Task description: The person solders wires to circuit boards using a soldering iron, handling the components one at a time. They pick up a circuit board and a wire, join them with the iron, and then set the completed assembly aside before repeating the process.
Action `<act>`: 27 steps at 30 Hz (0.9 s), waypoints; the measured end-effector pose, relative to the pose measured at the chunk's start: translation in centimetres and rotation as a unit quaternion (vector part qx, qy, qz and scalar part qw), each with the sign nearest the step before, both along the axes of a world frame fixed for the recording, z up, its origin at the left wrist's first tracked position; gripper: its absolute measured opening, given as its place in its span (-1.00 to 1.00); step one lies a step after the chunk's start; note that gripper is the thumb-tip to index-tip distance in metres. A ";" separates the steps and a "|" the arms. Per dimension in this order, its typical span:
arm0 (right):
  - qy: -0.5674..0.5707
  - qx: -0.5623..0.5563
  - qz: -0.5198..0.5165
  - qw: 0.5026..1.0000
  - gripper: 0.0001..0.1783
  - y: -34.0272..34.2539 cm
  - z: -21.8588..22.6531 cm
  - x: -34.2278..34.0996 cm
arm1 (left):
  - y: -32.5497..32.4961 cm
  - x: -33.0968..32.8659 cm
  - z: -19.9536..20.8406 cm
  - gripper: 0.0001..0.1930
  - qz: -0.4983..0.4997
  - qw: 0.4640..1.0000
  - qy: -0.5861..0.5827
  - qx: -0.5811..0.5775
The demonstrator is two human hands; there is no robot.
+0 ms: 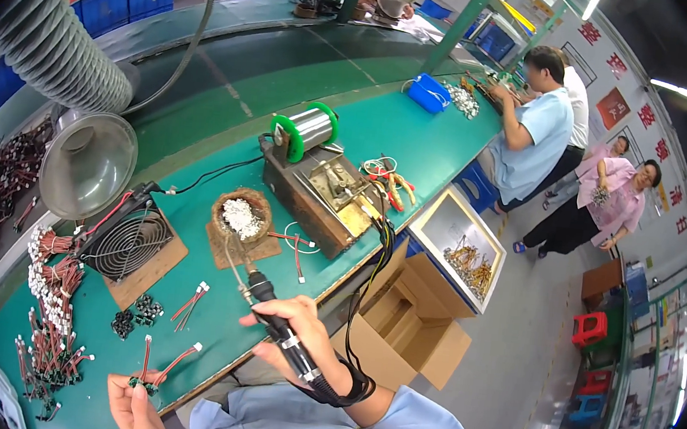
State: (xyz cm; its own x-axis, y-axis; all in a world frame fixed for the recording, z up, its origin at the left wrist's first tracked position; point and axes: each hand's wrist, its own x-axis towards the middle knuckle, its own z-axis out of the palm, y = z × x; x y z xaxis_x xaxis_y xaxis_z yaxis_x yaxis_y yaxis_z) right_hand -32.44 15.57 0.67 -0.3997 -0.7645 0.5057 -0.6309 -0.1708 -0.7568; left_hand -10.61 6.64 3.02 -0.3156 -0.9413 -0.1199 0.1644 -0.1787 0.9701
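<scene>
Workshop, long green tabletop (219, 327) with a smooth matt surface, crossing the view on a slant

Item: left hand (137, 412), low by the tabletop's near edge; grip pinched on a small green circuit board with red-and-brown leads (143, 383), its two white plugs pointing up and away

Item: right hand (303, 333); grip wrapped around a slim black-and-silver soldering iron (262, 288), cable trailing past the wrist

Item: round brown bowl with white filling (255, 195), beyond the iron; metal tip near or over its rim (contact cannot be told from this angle)

Item: silver wire spool with green plastic flanges (312, 127), farther back

Item: heap of red-and-brown leads with white plugs (55, 285), at left; dark green component cluster (149, 310), nearer the left hand

Step in hand, as judged: soldering leads to boards, iron apart from the held piece, perhaps at tip cleaning

Next move, as judged: calls for a clean tip carried to the board joint, left hand steady, leads clear of the heat
</scene>
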 end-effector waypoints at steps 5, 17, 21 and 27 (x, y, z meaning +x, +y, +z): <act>0.000 0.043 -0.054 0.998 -0.45 0.1 -0.7 -0.7 | -0.2 -0.6 -0.7 -0.90 0.004 0.997 0.030 -0.078; 0.022 0.040 -0.116 0.992 -0.48 0.1 -4.7 -1.6 | -0.7 -1.4 -0.6 -0.93 0.010 0.999 0.033 -0.029; -0.029 0.058 -0.141 0.988 -0.48 0.0 -4.5 -0.9 | -1.0 -1.4 -0.8 -0.92 0.002 1.000 0.019 -0.020; -0.092 0.008 -0.010 0.996 -0.46 2.3 -1.5 0.3 | -1.5 -1.7 -0.4 -0.93 -0.017 0.998 0.056 0.021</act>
State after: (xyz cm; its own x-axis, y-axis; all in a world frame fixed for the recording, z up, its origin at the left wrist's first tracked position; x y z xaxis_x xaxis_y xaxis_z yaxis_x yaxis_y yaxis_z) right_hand -32.09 17.89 -0.80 -0.5000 -0.7623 0.4109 -0.4848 -0.1468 -0.8622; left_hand -12.35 5.14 2.57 -0.3608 -0.9249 -0.1202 0.2647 -0.2252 0.9377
